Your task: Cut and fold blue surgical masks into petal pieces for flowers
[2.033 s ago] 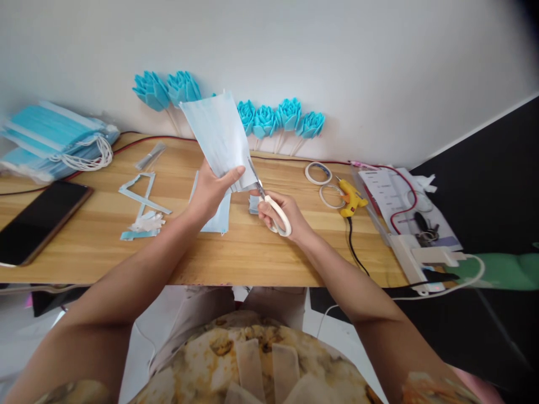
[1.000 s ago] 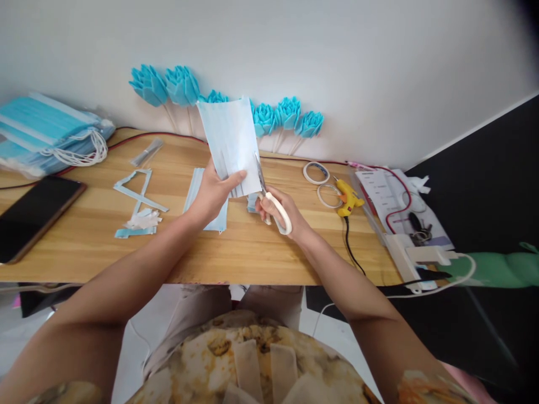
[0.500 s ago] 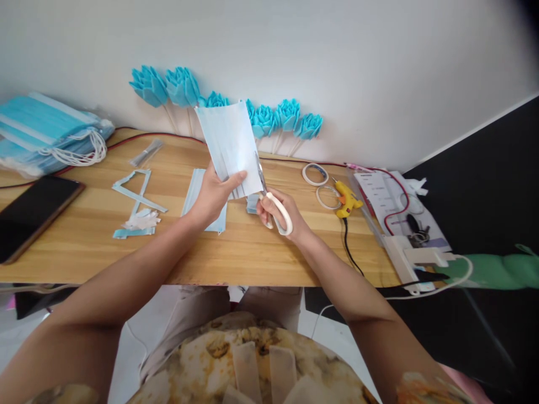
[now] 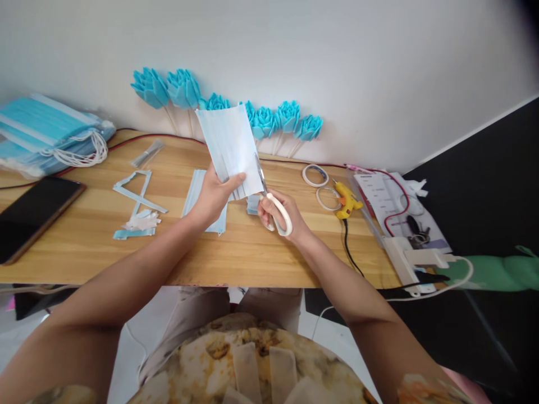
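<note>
The print I can see is on the papers (image 4: 381,196) at the right end of the table (image 4: 252,264): dark lines and a purplish row, too small to read. The inner ring of the white tape roll (image 4: 315,175) carries dark blue marks that I can't make out either.

My left hand (image 4: 214,196) grips the lower part of a pale blue sheet (image 4: 229,140), thumb on its face, and holds it up above the middle of the table. My right hand (image 4: 297,221) is closed around the white handles of the scissors (image 4: 284,212), whose blades lie along the sheet's right edge, near its lower corner.

Under my left wrist another pleated sheet (image 4: 192,193) lies on the wood, and small blue pieces (image 4: 253,203) sit just beside my right fingers. The sheet's top edge overlaps the row of blue flowers (image 4: 265,122) leaning against the wall. Bare wood runs from my hands to the front edge. To the right there is room before the yellow glue gun (image 4: 347,199); to the left, before the cut strips (image 4: 138,193), with the phone (image 4: 40,216) farther out.
</note>
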`<state>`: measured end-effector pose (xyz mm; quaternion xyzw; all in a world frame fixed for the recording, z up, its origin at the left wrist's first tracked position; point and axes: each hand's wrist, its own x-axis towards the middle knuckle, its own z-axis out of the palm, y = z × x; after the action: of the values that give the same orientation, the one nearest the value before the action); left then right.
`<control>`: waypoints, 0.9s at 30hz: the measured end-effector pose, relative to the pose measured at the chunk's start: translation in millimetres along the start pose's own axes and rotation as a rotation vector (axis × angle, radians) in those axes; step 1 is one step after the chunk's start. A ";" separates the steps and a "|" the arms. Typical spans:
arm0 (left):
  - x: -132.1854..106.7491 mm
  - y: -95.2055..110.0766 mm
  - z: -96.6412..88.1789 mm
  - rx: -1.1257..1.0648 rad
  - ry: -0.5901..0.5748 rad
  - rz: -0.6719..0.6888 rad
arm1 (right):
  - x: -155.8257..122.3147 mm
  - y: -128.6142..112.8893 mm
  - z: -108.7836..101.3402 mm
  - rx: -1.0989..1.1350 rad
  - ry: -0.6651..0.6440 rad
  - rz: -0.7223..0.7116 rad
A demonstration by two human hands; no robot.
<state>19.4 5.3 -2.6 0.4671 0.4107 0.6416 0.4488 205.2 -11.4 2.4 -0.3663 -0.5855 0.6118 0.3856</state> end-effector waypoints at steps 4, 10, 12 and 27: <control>0.1 -0.1 0.2 -0.005 0.017 -0.010 | 0.1 -0.6 2.0 0.011 0.016 0.000; 0.8 -2.8 -0.8 0.016 0.008 0.001 | 0.4 1.0 2.2 0.006 0.031 0.015; 1.1 -3.3 -1.0 0.020 0.011 0.000 | 0.5 1.5 2.2 0.003 0.035 0.008; 0.0 -2.4 0.5 0.001 0.038 -0.031 | 0.3 0.7 4.1 -0.002 0.054 0.010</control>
<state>20.4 6.0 -4.8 0.4489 0.4266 0.6431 0.4505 201.4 -12.9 1.9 -0.3858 -0.5736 0.6031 0.3980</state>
